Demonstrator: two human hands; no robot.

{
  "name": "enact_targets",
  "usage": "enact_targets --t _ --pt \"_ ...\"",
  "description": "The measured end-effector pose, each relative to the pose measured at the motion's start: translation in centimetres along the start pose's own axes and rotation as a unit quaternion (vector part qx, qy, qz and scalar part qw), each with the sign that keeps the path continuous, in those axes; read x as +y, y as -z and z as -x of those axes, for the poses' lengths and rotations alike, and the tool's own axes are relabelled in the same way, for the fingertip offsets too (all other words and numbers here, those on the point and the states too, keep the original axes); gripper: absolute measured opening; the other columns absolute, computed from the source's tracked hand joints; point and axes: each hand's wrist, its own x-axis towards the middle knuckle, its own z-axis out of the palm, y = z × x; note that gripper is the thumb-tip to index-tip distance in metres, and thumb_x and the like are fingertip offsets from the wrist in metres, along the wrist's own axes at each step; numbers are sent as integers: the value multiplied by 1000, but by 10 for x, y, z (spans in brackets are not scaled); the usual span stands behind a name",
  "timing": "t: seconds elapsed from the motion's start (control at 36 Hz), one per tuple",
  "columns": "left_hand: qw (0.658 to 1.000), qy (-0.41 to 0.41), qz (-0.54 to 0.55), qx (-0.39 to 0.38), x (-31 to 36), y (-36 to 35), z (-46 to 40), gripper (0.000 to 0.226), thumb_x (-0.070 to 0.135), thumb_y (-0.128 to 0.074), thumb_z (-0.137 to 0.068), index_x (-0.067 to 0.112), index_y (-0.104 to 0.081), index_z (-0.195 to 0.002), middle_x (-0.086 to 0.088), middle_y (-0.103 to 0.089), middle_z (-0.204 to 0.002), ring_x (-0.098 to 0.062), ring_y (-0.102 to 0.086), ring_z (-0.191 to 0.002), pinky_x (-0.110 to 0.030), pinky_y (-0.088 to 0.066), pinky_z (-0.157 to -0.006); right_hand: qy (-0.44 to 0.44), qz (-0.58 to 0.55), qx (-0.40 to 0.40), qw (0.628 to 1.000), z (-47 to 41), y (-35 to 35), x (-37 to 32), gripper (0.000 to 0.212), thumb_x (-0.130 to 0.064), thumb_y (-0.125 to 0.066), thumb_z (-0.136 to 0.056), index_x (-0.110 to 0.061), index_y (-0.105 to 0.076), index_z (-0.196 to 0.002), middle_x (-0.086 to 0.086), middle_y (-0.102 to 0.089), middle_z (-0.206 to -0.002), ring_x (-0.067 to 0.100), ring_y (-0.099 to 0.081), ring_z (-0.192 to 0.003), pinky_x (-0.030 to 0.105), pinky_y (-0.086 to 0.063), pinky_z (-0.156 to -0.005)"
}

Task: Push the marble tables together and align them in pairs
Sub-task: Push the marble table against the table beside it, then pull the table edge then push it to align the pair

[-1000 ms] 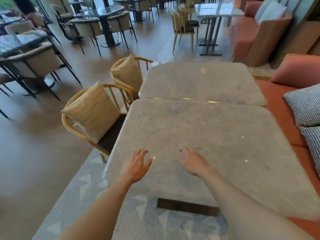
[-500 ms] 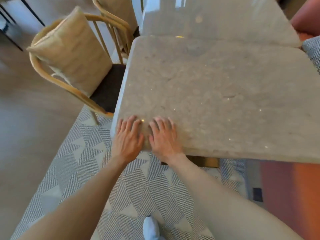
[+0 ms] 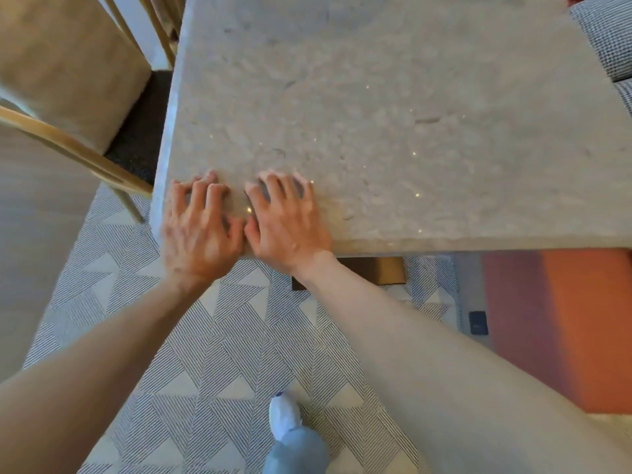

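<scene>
A grey marble table (image 3: 393,97) fills the upper half of the view. My left hand (image 3: 200,227) and my right hand (image 3: 287,220) lie side by side on its near left corner. Both palms rest over the near edge with the fingers spread and slightly bent on the top. Neither hand holds anything. The second marble table is out of view beyond the top of the frame.
A wooden chair with a beige cushion (image 3: 65,63) stands close to the table's left side. An orange bench seat (image 3: 561,323) and a checked cushion (image 3: 605,32) sit on the right. A patterned rug (image 3: 222,354) lies underfoot, with my shoe (image 3: 284,415) on it.
The view has tipped down and closer, so the far table left the frame. My hands came down from above the top onto the near left corner, and the fingers have curled slightly.
</scene>
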Motion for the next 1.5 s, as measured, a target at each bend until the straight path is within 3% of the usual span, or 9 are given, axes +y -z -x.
enact_targets --t 0.14,0.36,0.47,0.58,0.81,1.06,1.14,1.25,1.5 --pt "999 24 -6 -22 0 2 -1 33 26 -49 -81 10 -54 -110 -11 -60 -125 -34 -47 -104 -45 -43 -88 -9 0 -13 1000 0 -2 -1 53 -40 -41 -89 -17 -52 -135 7 -51 -141 25 -43 -134 49 -25 -115" --pt "974 129 6 -184 32 30 -32 38 21 -56 -82 -7 -53 -107 -34 -57 -106 -48 -50 -102 -55 -39 -91 -5 -84 -177 981 -7 51 26 47 -38 -49 -96 -17 -47 -138 3 -41 -150 21 -39 -139 37 -25 -115" --pt "955 146 102 -238 87 53 -75 30 -8 -64 -81 -14 -58 -110 -37 -57 -112 -50 -52 -107 -52 -34 -99 -99 -120 -194 969 11 114 90 44 -30 -50 -98 -8 -48 -136 11 -44 -143 28 -42 -133 45 -33 -109" --pt "938 124 169 -277 161 65 -124 28 1 -63 -87 -7 -61 -114 -27 -61 -119 -42 -60 -104 -43 -42 -93 -212 -143 -216 942 28 176 169 47 -30 -50 -98 -8 -45 -140 12 -41 -144 29 -42 -134 48 -35 -110" --pt "893 178 285 -301 337 57 -183 18 13 -63 -91 5 -65 -107 -14 -70 -102 -28 -63 -89 -37 -50 -82 -349 -230 -193 888 67 266 316 43 -30 -54 -94 -11 -54 -133 10 -47 -140 27 -48 -130 35 -37 -108" --pt "885 239 260 -305 448 24 -215 17 24 -65 -88 21 -66 -105 4 -68 -100 -14 -60 -90 -21 -42 -75 -345 -271 -201 876 72 296 468 26 -22 -57 -90 -11 -66 -112 10 -66 -122 26 -60 -113 29 -44 -90" --pt "878 253 258 -315 469 18 -227 18 24 -65 -88 20 -66 -105 0 -71 -104 -21 -64 -98 -33 -50 -89 -324 -265 -204 885 56 308 499 24 -22 -57 -93 -9 -68 -109 12 -69 -118 27 -63 -111 29 -46 -88" --pt "859 289 309 -289 489 5 -250 13 18 -62 -91 14 -66 -103 -6 -71 -100 -23 -65 -89 -31 -48 -74 -301 -263 -212 892 24 313 520 23 -21 -62 -90 -3 -70 -102 16 -71 -110 30 -64 -106 32 -47 -84" --pt "781 384 436 -229 518 -33 -289 17 14 -58 -93 8 -65 -107 -12 -66 -100 -31 -64 -100 -44 -53 -92 -247 -272 -247 897 -29 294 514 29 -31 -65 -90 -12 -67 -112 7 -69 -114 23 -62 -107 30 -45 -86"
